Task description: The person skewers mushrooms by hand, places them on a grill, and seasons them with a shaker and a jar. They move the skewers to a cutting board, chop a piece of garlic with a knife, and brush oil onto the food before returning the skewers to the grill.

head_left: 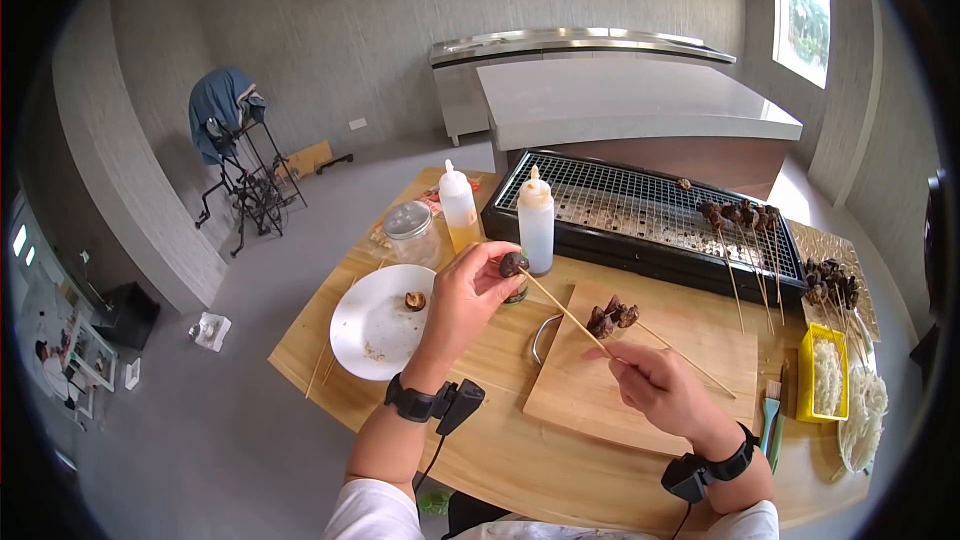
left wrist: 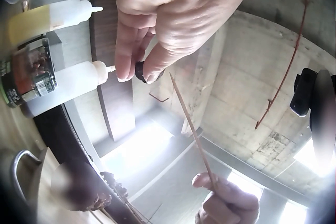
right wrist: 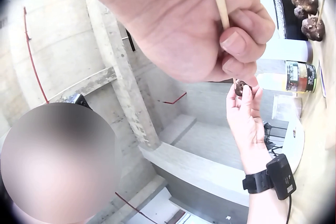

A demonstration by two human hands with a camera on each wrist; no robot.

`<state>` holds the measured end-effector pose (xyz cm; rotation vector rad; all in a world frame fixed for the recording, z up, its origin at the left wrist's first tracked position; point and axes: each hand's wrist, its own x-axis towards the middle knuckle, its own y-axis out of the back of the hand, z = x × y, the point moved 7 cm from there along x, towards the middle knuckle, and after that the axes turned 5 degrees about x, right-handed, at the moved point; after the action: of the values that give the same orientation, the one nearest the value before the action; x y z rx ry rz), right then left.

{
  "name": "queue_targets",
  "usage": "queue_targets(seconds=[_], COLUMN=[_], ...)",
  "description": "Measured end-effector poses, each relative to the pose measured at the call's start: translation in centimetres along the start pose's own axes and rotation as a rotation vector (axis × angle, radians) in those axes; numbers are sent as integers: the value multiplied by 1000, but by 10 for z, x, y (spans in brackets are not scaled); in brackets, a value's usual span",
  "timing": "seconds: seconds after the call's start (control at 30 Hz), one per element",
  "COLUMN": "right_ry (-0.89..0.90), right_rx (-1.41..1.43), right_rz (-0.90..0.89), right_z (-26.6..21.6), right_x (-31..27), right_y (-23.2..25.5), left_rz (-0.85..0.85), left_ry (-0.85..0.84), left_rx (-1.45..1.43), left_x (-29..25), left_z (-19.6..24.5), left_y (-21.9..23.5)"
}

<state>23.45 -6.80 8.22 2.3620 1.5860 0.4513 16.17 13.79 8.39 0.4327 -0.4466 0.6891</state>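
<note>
Hands [head_left: 468, 290] [head_left: 658, 390] hold dark morsel [head_left: 513, 264] and skewer [head_left: 565, 311]; plate [head_left: 358, 315] bears brown piece [head_left: 415, 301].

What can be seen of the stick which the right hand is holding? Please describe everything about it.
The stick is thin, straight and pale tan, looks like wood or bamboo, and ends in a sharp tip. The right hand grips it; from there to the tip it is bare. In the head view it slants up leftward, its tip toward the dark piece in the left hand. The left wrist view shows tip and piece apart. Its other end is not visible.
</note>
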Motion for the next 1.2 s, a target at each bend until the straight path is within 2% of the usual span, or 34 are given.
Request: queue_targets(seconds=[0.13,0.2,0.63,0.7,0.93,1.03,1.1,1.2], right_ry=[25,32,54,92,66,144,193,204], right_rx=[-31,-54,-134,-158,-196,-287,-486,-459], right_rz=[24,27,30,65,41,121,154,146], right_z=[-3,-4,-4,-4,-5,-8,-11,-9], right_x=[0,1,2,2,3,0,-1,0], right_y=[7,8,5,6,5,4,1,1], left_rz=[9,18,-24,-24,0,24,29,29], left_ry=[-15,-81,-120,-218,-286,-307,-311,-301], left_rx=[38,100,172,285,370,392,408,423], left_x=[0,0,-1,-4,-4,-5,-5,-6], left_z=[2,7,19,29,31,29,27,27], left_y=[0,0,-3,-6,-8,-9,-9,-9])
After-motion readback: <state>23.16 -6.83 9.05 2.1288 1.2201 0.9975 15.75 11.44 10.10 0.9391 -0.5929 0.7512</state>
